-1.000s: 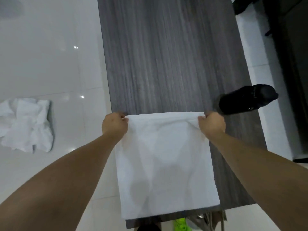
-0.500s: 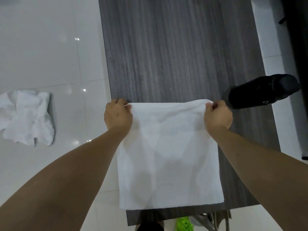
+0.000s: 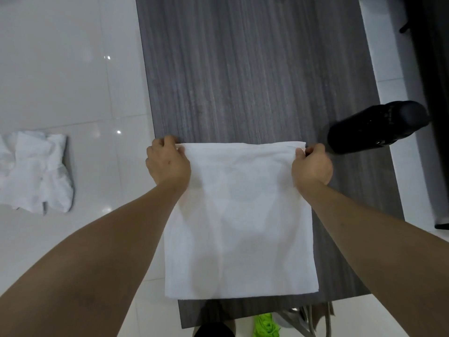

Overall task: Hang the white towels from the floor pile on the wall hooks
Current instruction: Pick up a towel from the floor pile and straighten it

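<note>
Pulled taut now, top edge straighter: white towel point(image 3: 239, 220) spread on dark table point(image 3: 255, 76), left hand point(image 3: 168, 163) and right hand point(image 3: 312, 165) pinching upper corners. Crumpled towel pile point(image 3: 34, 172) on floor at nine o'clock, black shoe point(image 3: 376, 126) at two.

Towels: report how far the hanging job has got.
Done: no hung towel or hook is in view. In hand: the left hand and right hand grip the top corners of one white towel, spread out flat. Left: the crumpled towel pile on the floor.
</note>
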Demonstrator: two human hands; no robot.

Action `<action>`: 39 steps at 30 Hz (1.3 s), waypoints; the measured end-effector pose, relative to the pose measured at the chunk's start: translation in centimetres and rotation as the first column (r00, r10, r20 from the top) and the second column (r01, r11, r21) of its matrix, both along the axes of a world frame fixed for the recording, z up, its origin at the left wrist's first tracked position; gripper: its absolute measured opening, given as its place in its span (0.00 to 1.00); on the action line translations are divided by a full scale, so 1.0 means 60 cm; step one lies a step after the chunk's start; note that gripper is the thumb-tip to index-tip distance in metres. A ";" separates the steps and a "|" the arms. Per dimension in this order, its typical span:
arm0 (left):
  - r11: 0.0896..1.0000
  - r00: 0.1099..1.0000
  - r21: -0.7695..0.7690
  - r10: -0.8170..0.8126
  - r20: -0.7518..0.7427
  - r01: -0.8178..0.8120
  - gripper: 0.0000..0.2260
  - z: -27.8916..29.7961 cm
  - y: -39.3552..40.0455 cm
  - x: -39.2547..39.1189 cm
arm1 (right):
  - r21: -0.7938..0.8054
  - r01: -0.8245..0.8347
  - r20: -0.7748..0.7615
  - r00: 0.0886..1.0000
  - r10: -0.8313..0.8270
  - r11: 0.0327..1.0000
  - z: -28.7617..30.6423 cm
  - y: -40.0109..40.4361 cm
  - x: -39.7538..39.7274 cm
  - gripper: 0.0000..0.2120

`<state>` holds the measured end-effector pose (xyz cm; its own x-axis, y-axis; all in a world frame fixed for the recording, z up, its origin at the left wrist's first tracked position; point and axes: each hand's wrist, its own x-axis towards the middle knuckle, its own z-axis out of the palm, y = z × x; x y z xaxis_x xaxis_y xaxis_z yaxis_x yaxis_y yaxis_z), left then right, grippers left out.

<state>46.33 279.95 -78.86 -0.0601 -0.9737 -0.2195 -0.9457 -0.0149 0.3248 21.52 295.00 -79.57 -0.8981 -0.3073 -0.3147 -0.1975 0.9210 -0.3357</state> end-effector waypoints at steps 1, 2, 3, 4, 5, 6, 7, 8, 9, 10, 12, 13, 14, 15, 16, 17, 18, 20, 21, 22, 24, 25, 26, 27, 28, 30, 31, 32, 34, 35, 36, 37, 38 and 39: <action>0.999 0.999 -0.007 -0.042 0.032 0.042 0.11 0.003 0.005 0.000 | 0.003 -0.009 -0.022 1.000 0.009 1.000 0.002 0.004 0.007 0.13; 0.996 0.994 -0.011 -0.092 0.058 0.092 0.13 0.007 0.011 0.000 | 0.023 -0.034 -0.059 0.998 0.036 0.999 0.006 0.011 0.017 0.15; 0.989 0.987 -0.009 -0.144 0.074 0.145 0.16 0.010 0.021 0.001 | 0.052 -0.079 -0.106 0.991 0.084 0.996 0.008 0.019 0.029 0.16; 0.982 0.979 -0.002 -0.189 0.079 0.190 0.18 0.014 0.031 0.002 | 0.076 -0.136 -0.157 0.977 0.147 0.988 0.012 0.028 0.042 0.17; 0.974 0.971 0.011 -0.227 0.075 0.227 0.19 0.017 0.043 0.003 | 0.089 -0.199 -0.202 0.956 0.213 0.976 0.017 0.037 0.056 0.18; 0.966 0.964 0.027 -0.257 0.067 0.255 0.19 0.020 0.057 0.004 | 0.099 -0.264 -0.230 0.932 0.280 0.960 0.020 0.046 0.069 0.19; 0.959 0.957 0.042 -0.283 0.061 0.281 0.18 0.020 0.072 0.007 | 0.111 -0.325 -0.238 0.909 0.343 0.939 0.022 0.055 0.082 0.20; 0.951 0.950 0.055 -0.308 0.051 0.305 0.17 0.021 0.088 0.010 | 0.121 -0.379 -0.228 0.889 0.397 0.917 0.023 0.063 0.095 0.21; 0.943 0.944 0.065 -0.328 0.034 0.325 0.16 0.021 0.105 0.014 | 0.119 -0.425 -0.211 0.872 0.441 0.897 0.022 0.072 0.108 0.21; 0.937 0.940 0.077 -0.342 0.012 0.340 0.15 0.019 0.122 0.019 | 0.105 -0.466 -0.196 0.856 0.478 0.879 0.021 0.081 0.121 0.21; 0.927 0.932 0.103 -0.361 -0.020 0.361 0.13 0.014 0.160 0.032 | 0.076 -0.537 -0.156 0.826 0.542 0.840 0.015 0.103 0.147 0.20; 0.919 0.926 0.112 -0.377 -0.023 0.377 0.12 0.011 0.181 0.040 | 0.060 -0.570 -0.128 0.810 0.572 0.820 0.011 0.114 0.161 0.20; 0.911 0.918 0.119 -0.396 -0.020 0.395 0.12 0.009 0.202 0.047 | 0.043 -0.600 -0.102 0.793 0.601 0.799 0.007 0.127 0.174 0.19; 0.902 0.910 0.125 -0.414 -0.014 0.413 0.13 0.006 0.222 0.055 | 0.027 -0.630 -0.082 0.772 0.630 0.776 0.004 0.140 0.186 0.19; 0.894 0.903 0.134 -0.430 -0.005 0.427 0.13 0.005 0.242 0.062 | 0.016 -0.657 -0.068 0.752 0.656 0.754 0.001 0.155 0.200 0.19; 0.888 0.897 0.146 -0.442 0.003 0.437 0.13 0.004 0.262 0.069 | 0.011 -0.679 -0.059 0.732 0.678 0.734 -0.003 0.170 0.213 0.20; 0.883 0.893 0.157 -0.450 0.011 0.443 0.14 0.004 0.280 0.075 | 0.012 -0.697 -0.052 0.715 0.697 0.717 -0.006 0.187 0.225 0.20; 0.875 0.886 0.168 -0.463 0.012 0.454 0.14 0.005 0.316 0.088 | 0.015 -0.730 -0.028 0.683 0.730 0.683 -0.009 0.223 0.248 0.22; 0.871 0.883 0.174 -0.469 0.011 0.460 0.14 0.007 0.335 0.095 | 0.024 -0.747 -0.015 0.665 0.747 0.665 -0.008 0.240 0.257 0.22; 0.868 0.881 0.179 -0.473 0.011 0.463 0.14 0.008 0.352 0.101 | 0.032 -0.764 -0.013 0.644 0.765 0.644 -0.007 0.257 0.266 0.22; 0.863 0.878 0.177 -0.479 -0.002 0.472 0.14 0.009 0.384 0.116 | 0.020 -0.803 -0.037 0.594 0.804 0.595 -0.006 0.291 0.280 0.19; 0.864 0.876 0.166 -0.481 -0.009 0.476 0.14 0.009 0.398 0.124 | 0.005 -0.822 -0.047 0.568 0.822 0.569 -0.005 0.307 0.287 0.18; 0.864 0.876 0.159 -0.483 -0.010 0.478 0.14 0.010 0.413 0.131 | 0.001 -0.839 -0.046 0.543 0.838 0.544 -0.005 0.323 0.294 0.19; 0.864 0.877 0.163 -0.481 -0.012 0.477 0.15 0.010 0.426 0.137 | 0.013 -0.854 -0.039 0.520 0.853 0.521 -0.005 0.338 0.300 0.22; 0.866 0.881 0.175 -0.473 -0.012 0.467 0.16 0.010 0.439 0.142 | 0.037 -0.869 -0.027 0.493 0.870 0.494 -0.006 0.351 0.306 0.27; 0.864 0.884 0.208 -0.468 -0.010 0.459 0.17 0.011 0.465 0.152 | 0.076 -0.900 0.013 0.431 0.902 0.429 -0.006 0.373 0.315 0.35; 0.859 0.880 0.213 -0.474 -0.015 0.466 0.17 0.012 0.476 0.157 | 0.084 -0.913 0.035 0.404 0.914 0.400 -0.007 0.381 0.321 0.38; 0.859 0.880 0.206 -0.475 -0.020 0.468 0.18 0.010 0.486 0.162 | 0.091 -0.923 0.045 0.379 0.924 0.374 -0.007 0.386 0.326 0.38; 0.873 0.888 0.175 -0.460 -0.013 0.455 0.19 0.005 0.505 0.172 | 0.101 -0.934 0.023 0.347 0.938 0.343 -0.008 0.395 0.336 0.36; 0.876 0.890 0.173 -0.456 -0.012 0.451 0.19 0.005 0.514 0.176 | 0.102 -0.935 -0.004 0.340 0.940 0.339 -0.010 0.400 0.342 0.34; 0.877 0.891 0.169 -0.454 -0.016 0.450 0.19 0.006 0.523 0.178 | 0.098 -0.937 -0.034 0.333 0.942 0.335 -0.014 0.406 0.347 0.31; 0.881 0.895 0.164 -0.446 -0.022 0.443 0.20 0.006 0.531 0.179 | 0.096 -0.940 -0.066 0.321 0.945 0.326 -0.018 0.412 0.351 0.28; 0.885 0.897 0.154 -0.442 -0.023 0.440 0.20 0.005 0.538 0.182 | 0.101 -0.944 -0.097 0.305 0.947 0.314 -0.023 0.418 0.354 0.27; 0.881 0.892 0.145 -0.451 -0.022 0.450 0.19 0.005 0.544 0.185 | 0.107 -0.947 -0.125 0.288 0.949 0.301 -0.028 0.424 0.356 0.26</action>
<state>57.42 312.59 -78.54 -0.4814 -0.8004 -0.3573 -0.8651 0.3684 0.3403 42.85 320.46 -81.25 -0.0114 -0.9729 -0.2308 -0.9764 0.0606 -0.2074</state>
